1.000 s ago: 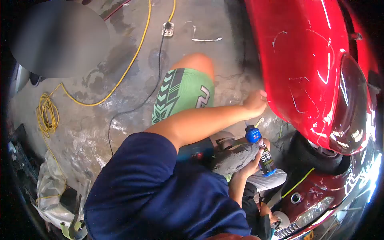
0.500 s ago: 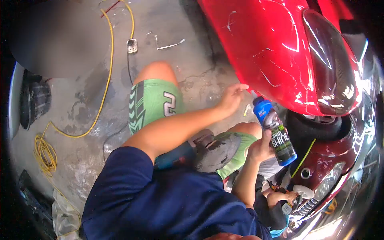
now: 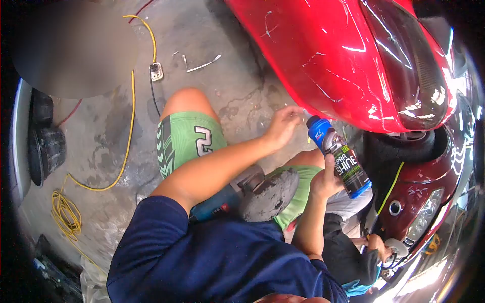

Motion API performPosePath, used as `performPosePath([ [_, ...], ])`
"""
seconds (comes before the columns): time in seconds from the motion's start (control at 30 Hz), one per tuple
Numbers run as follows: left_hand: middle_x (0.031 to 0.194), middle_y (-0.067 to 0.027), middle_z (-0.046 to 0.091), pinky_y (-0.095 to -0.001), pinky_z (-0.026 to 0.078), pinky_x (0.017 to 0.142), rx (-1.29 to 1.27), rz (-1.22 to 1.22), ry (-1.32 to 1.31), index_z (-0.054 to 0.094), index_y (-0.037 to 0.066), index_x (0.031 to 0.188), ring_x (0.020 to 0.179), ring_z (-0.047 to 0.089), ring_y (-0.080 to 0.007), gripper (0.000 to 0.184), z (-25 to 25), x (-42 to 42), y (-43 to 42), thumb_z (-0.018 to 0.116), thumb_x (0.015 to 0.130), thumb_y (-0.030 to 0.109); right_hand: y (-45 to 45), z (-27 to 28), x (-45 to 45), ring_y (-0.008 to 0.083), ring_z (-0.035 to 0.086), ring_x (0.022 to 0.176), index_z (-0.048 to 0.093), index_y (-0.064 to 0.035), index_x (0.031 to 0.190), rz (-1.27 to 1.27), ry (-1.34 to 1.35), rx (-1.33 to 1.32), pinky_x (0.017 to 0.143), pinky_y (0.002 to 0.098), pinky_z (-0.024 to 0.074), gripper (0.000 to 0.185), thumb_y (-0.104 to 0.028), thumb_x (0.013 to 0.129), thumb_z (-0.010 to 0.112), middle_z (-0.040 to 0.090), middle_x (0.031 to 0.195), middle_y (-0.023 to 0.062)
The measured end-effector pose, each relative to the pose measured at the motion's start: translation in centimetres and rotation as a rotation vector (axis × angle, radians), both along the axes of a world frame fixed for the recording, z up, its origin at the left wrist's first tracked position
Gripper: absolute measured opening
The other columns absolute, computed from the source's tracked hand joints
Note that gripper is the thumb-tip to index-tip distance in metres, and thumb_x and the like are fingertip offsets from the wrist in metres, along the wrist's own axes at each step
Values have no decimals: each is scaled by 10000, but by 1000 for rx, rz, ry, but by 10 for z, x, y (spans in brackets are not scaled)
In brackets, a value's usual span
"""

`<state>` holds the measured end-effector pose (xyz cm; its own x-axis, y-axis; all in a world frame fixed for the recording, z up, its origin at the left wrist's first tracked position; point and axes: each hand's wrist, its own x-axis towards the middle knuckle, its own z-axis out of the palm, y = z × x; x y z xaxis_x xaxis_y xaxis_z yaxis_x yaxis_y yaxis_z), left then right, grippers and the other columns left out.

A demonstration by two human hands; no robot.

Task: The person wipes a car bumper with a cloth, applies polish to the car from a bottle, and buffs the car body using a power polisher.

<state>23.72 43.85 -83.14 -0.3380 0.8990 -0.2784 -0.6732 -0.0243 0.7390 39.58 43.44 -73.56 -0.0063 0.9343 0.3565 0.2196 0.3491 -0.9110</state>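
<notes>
Bottle of blue and black plastic [image 3: 357,178] lies in the right hand [image 3: 326,184], thumb and fingers closed round its side, its cap end slanted toward the left hand [image 3: 283,129] — probably so the top stays within easy reach. Its label faces up: large white letters read "UPRA" and "SHINE", perhaps with a first letter lost at the edge, and the blue shoulder seems to say "MTX". The left hand is bent, thumb and fingertips drawn near each other just beside the round black cap [image 3: 313,121]; I cannot tell whether they pinch anything. Nearer the body than both hands, a blue-green power tool [image 3: 209,208] with a round grey pad [image 3: 268,197] sits in the lap, presumably to free the hands. Green patterned shorts [image 3: 174,139] beside the left forearm carry a silver "2"; just beyond the left hand stands a glossy red car panel [image 3: 313,65].
</notes>
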Motion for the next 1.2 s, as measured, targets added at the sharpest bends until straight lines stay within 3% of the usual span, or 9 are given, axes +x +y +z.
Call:
performPosePath([
  [0.23,1203,-101,490,-313,516,901,-155,97,486,386,5,1574,977,588,-181,729,-6,13,2,608,880,6,-9,-6,6,274,600,1226,471,30,1430,-156,60,8,1098,422,460,701,-7,842,851,594,1368,170],
  [0.47,1306,-138,401,-339,534,878,-21,-244,330,44,17,1676,1009,571,-183,1012,14,68,33,629,850,-9,-31,6,58,220,661,1100,529,48,1372,-364,104,-112,987,377,554,595,22,858,826,651,1255,121],
  [0.6,1308,-81,418,-309,516,851,-80,-285,-106,137,63,1684,1021,588,-154,954,73,69,39,629,870,-4,-40,6,85,229,666,1111,541,48,1333,-486,154,2,992,382,556,531,47,870,801,653,1262,121],
  [0.7,1288,-45,469,-291,499,862,89,-539,-104,271,111,1669,1025,582,-132,867,45,74,51,628,885,6,-43,-5,119,231,665,1122,529,47,1346,-568,199,26,982,382,572,540,66,873,788,650,1266,124],
  [0.87,1107,-10,621,-264,508,836,-64,-538,306,547,77,1513,920,598,-89,560,9,32,6,692,983,184,-50,0,123,265,687,1143,530,32,1347,-477,699,-114,952,458,614,460,-42,947,745,650,1287,144],
  [1.0,1080,-66,736,-347,552,849,-128,-715,996,612,1,1405,946,685,-181,579,-109,-32,-77,697,1007,412,-49,-11,130,285,688,1155,550,-50,1341,-416,1023,-284,941,534,608,467,-140,941,774,666,1281,121],
  [1.1,1017,-94,754,-341,549,852,-463,-871,445,695,-33,1263,911,671,-143,513,-152,-72,-99,666,1030,423,-49,-11,122,269,683,1143,579,-56,1319,-408,997,-235,937,509,607,450,-126,926,788,669,1257,106],
  [1.17,1001,-105,759,-337,547,853,-462,-780,178,707,-56,1214,910,664,-136,497,-94,-70,-115,643,1048,409,-55,-9,117,273,642,1222,538,-39,1344,-276,896,-206,1042,497,546,500,-62,906,777,626,1311,118],
  [1.2,1000,-103,759,-335,546,854,-382,-802,402,701,-63,1214,910,662,-135,501,-78,-72,-122,630,1055,407,-61,-9,110,275,632,1237,516,-32,1360,-274,795,-167,1049,470,536,547,-43,887,789,617,1326,121],
])
